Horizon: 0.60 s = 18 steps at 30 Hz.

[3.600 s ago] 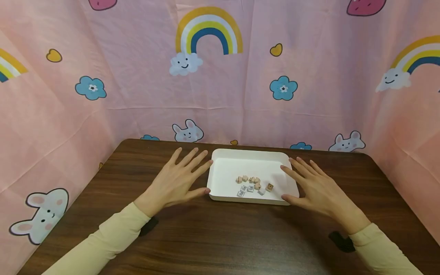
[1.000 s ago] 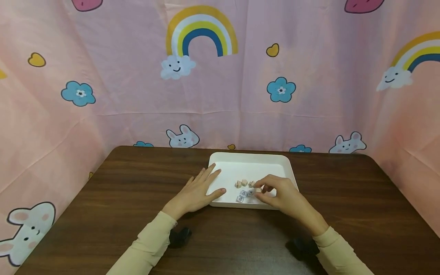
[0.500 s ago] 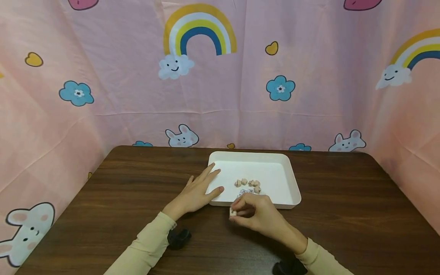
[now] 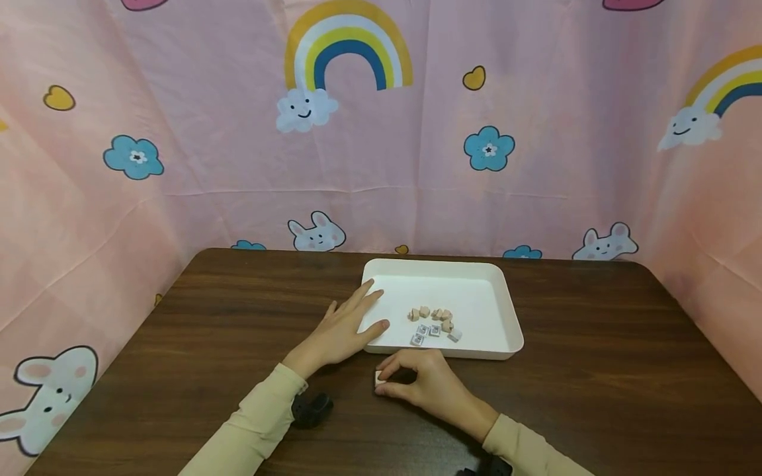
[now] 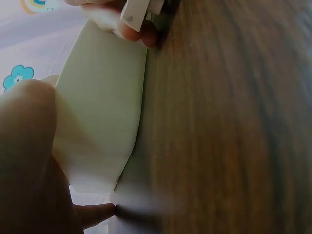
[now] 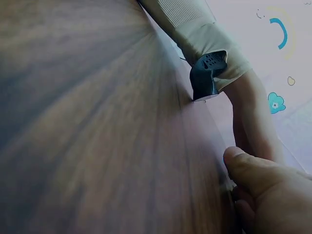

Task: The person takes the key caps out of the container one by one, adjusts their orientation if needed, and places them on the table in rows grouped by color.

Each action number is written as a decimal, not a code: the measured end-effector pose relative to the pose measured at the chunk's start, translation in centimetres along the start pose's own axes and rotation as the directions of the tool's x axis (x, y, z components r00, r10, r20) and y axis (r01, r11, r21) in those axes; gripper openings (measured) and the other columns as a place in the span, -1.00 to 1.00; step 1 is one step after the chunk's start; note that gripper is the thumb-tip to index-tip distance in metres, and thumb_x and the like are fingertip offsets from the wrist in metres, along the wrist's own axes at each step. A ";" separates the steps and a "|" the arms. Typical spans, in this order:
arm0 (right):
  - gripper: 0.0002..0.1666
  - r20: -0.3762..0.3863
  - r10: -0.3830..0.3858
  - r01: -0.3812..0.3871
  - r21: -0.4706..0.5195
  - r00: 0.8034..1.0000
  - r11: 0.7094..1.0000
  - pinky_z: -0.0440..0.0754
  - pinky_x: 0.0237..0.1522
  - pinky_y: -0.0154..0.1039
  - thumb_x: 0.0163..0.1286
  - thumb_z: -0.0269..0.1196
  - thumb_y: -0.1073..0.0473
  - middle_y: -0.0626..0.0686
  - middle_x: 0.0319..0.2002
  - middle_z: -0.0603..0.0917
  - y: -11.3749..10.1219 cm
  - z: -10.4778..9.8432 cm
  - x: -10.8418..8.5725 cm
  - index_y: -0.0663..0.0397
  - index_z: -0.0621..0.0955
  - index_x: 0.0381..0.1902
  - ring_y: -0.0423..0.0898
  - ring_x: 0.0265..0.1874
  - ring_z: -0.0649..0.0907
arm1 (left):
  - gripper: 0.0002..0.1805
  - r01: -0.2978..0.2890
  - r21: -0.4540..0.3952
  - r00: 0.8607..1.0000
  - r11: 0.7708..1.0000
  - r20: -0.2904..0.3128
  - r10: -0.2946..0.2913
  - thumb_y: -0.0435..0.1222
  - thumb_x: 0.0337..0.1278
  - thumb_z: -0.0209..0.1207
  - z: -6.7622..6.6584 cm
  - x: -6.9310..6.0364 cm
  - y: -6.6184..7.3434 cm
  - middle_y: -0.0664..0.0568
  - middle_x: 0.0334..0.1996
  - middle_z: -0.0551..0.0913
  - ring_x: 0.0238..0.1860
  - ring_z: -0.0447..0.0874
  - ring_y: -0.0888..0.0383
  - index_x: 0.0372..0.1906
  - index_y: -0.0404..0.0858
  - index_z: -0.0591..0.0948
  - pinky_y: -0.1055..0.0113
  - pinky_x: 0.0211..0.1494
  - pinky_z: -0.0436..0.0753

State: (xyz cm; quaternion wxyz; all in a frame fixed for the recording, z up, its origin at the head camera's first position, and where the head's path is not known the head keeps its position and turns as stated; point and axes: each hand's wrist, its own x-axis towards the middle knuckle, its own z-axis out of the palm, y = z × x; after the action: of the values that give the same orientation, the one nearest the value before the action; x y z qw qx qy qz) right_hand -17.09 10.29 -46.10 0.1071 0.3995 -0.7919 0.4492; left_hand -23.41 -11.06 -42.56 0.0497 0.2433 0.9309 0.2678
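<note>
My right hand pinches a small pale block between thumb and fingertips, just in front of the white tray. In the left wrist view the block shows a flat pale face with a smaller part sticking out of one side; whether it touches the table cannot be told. My left hand lies with spread, straight fingers over the tray's left rim. Inside the tray are several small wooden pieces and several grey-white square pieces with dark marks on top.
The tray stands on a dark brown wooden table near its back edge. A pink printed curtain closes off the back and sides. A black wrist device sits under my left wrist.
My right hand reached into the tray, then came out over its front rim and moved left with the block. The brown-topped block has gone from the tray. My left hand came to the tray's left rim.
</note>
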 end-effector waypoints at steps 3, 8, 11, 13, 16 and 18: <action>-0.80 0.007 0.002 -0.002 -0.022 1.000 1.000 0.70 -0.04 -0.40 0.17 0.54 0.11 -0.16 -0.25 0.81 0.1 0.1 0.1 -0.06 0.73 -0.29 -0.32 -0.18 0.76 | -0.18 -0.002 -0.004 1.000 1.000 0.002 0.003 0.24 0.46 -0.03 -0.1 0.0 0.0 0.05 0.68 -0.13 0.61 0.04 -0.16 0.63 -0.03 0.14 -0.50 0.48 -0.10; -0.75 -0.008 0.017 -0.018 -0.107 1.000 0.994 0.69 -0.10 -0.41 0.12 0.56 0.05 -0.18 -0.29 0.81 -0.1 0.3 0.2 -0.10 0.68 -0.34 -0.34 -0.22 0.75 | -0.18 -0.002 0.000 1.000 1.000 0.012 0.002 0.25 0.47 -0.04 -0.1 0.0 -0.1 0.06 0.68 -0.13 0.59 0.08 -0.22 0.64 -0.01 0.13 -0.49 0.49 -0.10; -0.73 -0.018 0.006 -0.009 -0.168 1.000 0.986 0.69 -0.11 -0.43 0.11 0.57 0.01 -0.18 -0.28 0.82 -0.3 0.5 0.2 -0.13 0.65 -0.41 -0.33 -0.23 0.76 | -0.19 -0.003 0.005 1.000 1.000 0.012 0.003 0.25 0.47 -0.04 0.0 0.0 -0.1 0.06 0.68 -0.13 0.58 0.10 -0.24 0.64 -0.01 0.13 -0.49 0.49 -0.09; -0.72 -0.025 -0.005 0.000 -0.196 1.000 0.981 0.68 -0.13 -0.44 0.10 0.57 -0.01 -0.18 -0.28 0.82 -0.3 0.7 0.2 -0.13 0.64 -0.43 -0.33 -0.24 0.76 | -0.19 -0.002 0.008 1.000 1.000 0.014 0.001 0.25 0.47 -0.05 0.0 0.0 -0.1 0.07 0.68 -0.14 0.58 0.11 -0.25 0.64 0.00 0.13 -0.49 0.49 -0.08; -0.70 -0.036 -0.023 0.014 -0.223 0.999 0.975 0.67 -0.16 -0.46 0.10 0.57 -0.02 -0.18 -0.28 0.82 -0.4 0.9 0.3 -0.14 0.61 -0.45 -0.34 -0.25 0.76 | -0.20 -0.006 0.010 1.000 1.000 0.008 0.006 0.25 0.47 -0.05 0.0 0.0 -0.2 0.07 0.68 -0.13 0.57 0.12 -0.26 0.64 -0.01 0.14 -0.49 0.49 -0.07; -0.68 -0.040 -0.032 0.022 -0.235 0.999 0.972 0.67 -0.17 -0.46 0.09 0.57 -0.02 -0.18 -0.27 0.83 -0.5 0.9 0.3 -0.14 0.60 -0.45 -0.33 -0.25 0.76 | -0.20 -0.002 0.014 1.000 1.000 0.012 0.001 0.25 0.48 -0.06 0.0 0.0 -0.2 0.09 0.68 -0.14 0.57 0.12 -0.25 0.64 0.01 0.13 -0.48 0.50 -0.07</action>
State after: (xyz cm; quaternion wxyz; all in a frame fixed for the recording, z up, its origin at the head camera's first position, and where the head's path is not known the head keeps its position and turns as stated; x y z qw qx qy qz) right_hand -16.78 9.24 -46.18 0.1766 0.3849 -0.8314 0.3598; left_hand -23.47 -11.23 -42.71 0.0536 0.2459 0.9322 0.2600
